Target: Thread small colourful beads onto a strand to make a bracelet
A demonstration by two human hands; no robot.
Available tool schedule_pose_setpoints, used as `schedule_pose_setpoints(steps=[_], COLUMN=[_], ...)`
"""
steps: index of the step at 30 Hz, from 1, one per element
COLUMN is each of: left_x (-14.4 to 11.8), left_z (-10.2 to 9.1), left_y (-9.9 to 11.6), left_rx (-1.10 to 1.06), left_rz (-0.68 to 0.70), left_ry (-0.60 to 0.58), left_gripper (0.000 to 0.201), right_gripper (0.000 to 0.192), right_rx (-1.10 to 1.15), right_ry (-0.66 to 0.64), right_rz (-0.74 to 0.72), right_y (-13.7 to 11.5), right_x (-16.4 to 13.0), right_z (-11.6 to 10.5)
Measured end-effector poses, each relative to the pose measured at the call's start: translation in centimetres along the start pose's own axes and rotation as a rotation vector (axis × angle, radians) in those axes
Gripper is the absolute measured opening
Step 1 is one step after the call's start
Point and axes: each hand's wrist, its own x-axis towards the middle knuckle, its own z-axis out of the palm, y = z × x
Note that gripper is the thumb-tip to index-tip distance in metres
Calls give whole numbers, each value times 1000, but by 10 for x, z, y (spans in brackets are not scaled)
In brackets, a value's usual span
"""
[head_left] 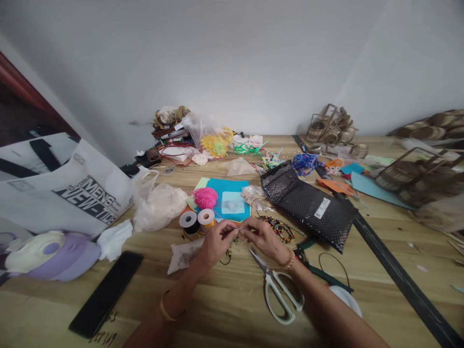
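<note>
Together, left hand point(216, 240) and right hand point(264, 238) pinch a thin thread point(239, 228) (lying sideways) between them, above the scissors point(277, 286).

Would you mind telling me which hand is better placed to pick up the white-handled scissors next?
Right, probably: the right hand lies just above the white-handled scissors, while the left hand sits farther off, beside the small clear packet.

Two thread spools point(197, 220) (side by side), one scissors point(277, 286), one pink yarn ball point(206, 197).
</note>
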Motion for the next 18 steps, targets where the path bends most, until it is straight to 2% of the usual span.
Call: schedule_pose_setpoints(steps=[3,6,13,18], left_x=[4,7,8,8], left_z=[-4,-8,-5,-1], left_y=[-1,-2,-15,-18], left_rx=[-173,-234,-338,-587], left_rz=[-94,-129,-208,-244], left_ry=[-81,-120,-146,-152], left_gripper=[19,22,30,39], right_gripper=[35,36,35,38], right_rx=[252,391,537,614], right_ry=[-29,-8,66,123], right_rz=[113,161,237,270], right_y=[0,-3,-12,-9], right_x=[3,4,3,5], right_z=[-1,-3,-8,-7])
